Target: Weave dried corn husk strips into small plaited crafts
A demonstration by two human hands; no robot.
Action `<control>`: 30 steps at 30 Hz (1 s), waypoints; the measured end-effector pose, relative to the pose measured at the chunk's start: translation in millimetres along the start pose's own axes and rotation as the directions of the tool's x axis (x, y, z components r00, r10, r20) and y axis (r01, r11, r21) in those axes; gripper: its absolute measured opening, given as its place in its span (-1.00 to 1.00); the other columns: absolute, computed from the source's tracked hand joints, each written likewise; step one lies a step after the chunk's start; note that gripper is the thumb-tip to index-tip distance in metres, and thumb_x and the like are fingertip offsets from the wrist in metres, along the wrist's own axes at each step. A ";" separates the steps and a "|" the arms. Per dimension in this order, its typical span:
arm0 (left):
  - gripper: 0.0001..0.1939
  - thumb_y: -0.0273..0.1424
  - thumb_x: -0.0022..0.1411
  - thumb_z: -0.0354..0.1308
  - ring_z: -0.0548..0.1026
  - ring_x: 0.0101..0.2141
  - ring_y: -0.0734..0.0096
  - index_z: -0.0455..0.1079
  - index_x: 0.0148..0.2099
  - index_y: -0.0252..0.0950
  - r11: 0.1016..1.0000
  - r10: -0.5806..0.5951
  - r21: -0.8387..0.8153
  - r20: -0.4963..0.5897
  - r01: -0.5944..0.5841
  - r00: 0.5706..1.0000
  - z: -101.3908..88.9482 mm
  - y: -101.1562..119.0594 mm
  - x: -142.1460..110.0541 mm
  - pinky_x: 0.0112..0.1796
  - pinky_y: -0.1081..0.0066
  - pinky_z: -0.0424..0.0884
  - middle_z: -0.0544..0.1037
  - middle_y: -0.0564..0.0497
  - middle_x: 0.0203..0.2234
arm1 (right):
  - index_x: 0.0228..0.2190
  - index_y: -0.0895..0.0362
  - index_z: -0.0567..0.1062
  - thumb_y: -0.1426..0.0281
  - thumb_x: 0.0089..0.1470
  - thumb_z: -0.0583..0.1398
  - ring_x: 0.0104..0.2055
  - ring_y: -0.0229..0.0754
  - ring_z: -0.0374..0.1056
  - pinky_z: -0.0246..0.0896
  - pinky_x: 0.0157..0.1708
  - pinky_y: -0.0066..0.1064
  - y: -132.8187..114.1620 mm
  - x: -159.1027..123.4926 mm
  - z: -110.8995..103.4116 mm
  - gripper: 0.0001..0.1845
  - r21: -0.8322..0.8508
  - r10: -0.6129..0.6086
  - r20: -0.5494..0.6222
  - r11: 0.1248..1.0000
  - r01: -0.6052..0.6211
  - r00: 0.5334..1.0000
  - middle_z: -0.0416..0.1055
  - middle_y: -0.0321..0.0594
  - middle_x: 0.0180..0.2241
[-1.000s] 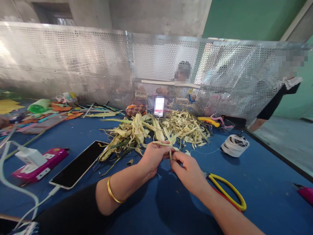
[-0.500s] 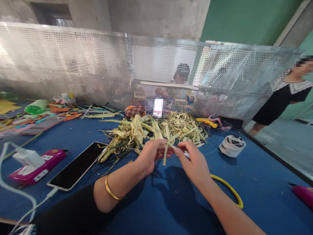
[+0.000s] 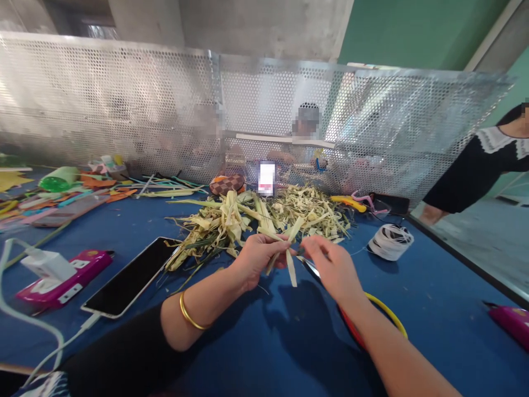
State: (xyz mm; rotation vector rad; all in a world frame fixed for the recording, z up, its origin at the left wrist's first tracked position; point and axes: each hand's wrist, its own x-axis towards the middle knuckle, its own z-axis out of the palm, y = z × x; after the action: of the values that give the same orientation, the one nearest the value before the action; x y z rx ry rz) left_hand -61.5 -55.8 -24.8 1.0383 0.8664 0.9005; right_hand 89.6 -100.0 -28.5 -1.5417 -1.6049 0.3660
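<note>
My left hand [image 3: 262,256] is closed, pinching a small bundle of crossed dried corn husk strips [image 3: 292,267]. Its strips stick out above and below the fingers. Just right of the bundle, my right hand [image 3: 328,262] has its fingers bent together; whatever lies between the fingertips is hidden. Under that hand and forearm lies a pair of scissors, with its blades [image 3: 311,268] pointing at the husk, a red handle part [image 3: 351,328] and a yellow handle loop [image 3: 388,311]. From a white spool of thread [image 3: 390,242], a thin line runs toward my right hand.
Behind my hands are a pile of husks [image 3: 206,231] and a heap of shredded husk [image 3: 309,207]. A phone [image 3: 130,278] and a magenta power strip [image 3: 66,281] lie left. A perforated metal screen [image 3: 165,121] closes off the back. A person [image 3: 475,165] stands at right.
The husk strips have turned in my left hand, a lower strip now hanging further right. My right fingers have shifted right, off the husk; the scissors' blades and red handle now show.
</note>
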 end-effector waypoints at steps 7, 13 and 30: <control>-0.71 -0.22 -0.07 0.31 0.42 -0.61 0.51 0.52 -0.43 -0.39 0.984 -0.060 0.179 0.184 0.027 0.981 1.4 -2.9 -5.2 -0.57 0.53 0.34 0.55 -0.08 -0.57 | -0.58 0.16 0.47 0.14 -0.11 0.24 -0.49 -0.23 0.25 0.16 -0.41 -0.38 9.9 9.4 5.0 -0.68 0.513 0.195 0.085 0.832 -0.211 0.977 0.38 -0.29 -0.60; -0.80 -0.38 -0.03 0.26 0.39 -0.65 0.53 0.45 -0.60 -0.37 0.959 -0.033 0.283 0.204 -0.027 0.978 4.5 -3.5 -6.3 -0.60 0.55 0.28 0.48 -0.01 -0.70 | -0.62 0.14 0.48 0.22 -0.13 0.24 -0.55 -0.25 0.23 0.15 -0.46 -0.40 10.4 6.8 12.5 -0.76 0.507 0.179 -0.047 0.852 -0.131 0.983 0.32 -0.35 -0.68; -0.88 -0.44 -0.01 0.28 0.37 -0.68 0.57 0.46 -0.39 -0.40 0.994 0.051 0.099 -0.119 -0.040 0.992 -1.3 -3.4 3.2 -0.67 0.59 0.23 0.45 0.05 -0.68 | -0.59 0.11 0.40 0.27 0.10 0.08 -0.53 -0.28 0.28 0.13 -0.44 -0.48 -8.0 -0.4 -0.7 -0.69 0.076 -0.112 0.266 0.993 0.095 0.958 0.38 -0.36 -0.62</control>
State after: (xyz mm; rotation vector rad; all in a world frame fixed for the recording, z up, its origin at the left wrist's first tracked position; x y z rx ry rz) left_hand -60.8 -53.2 -28.9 1.0987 0.9996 0.9761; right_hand 84.7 -102.2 -22.6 -1.3995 -1.8573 0.5831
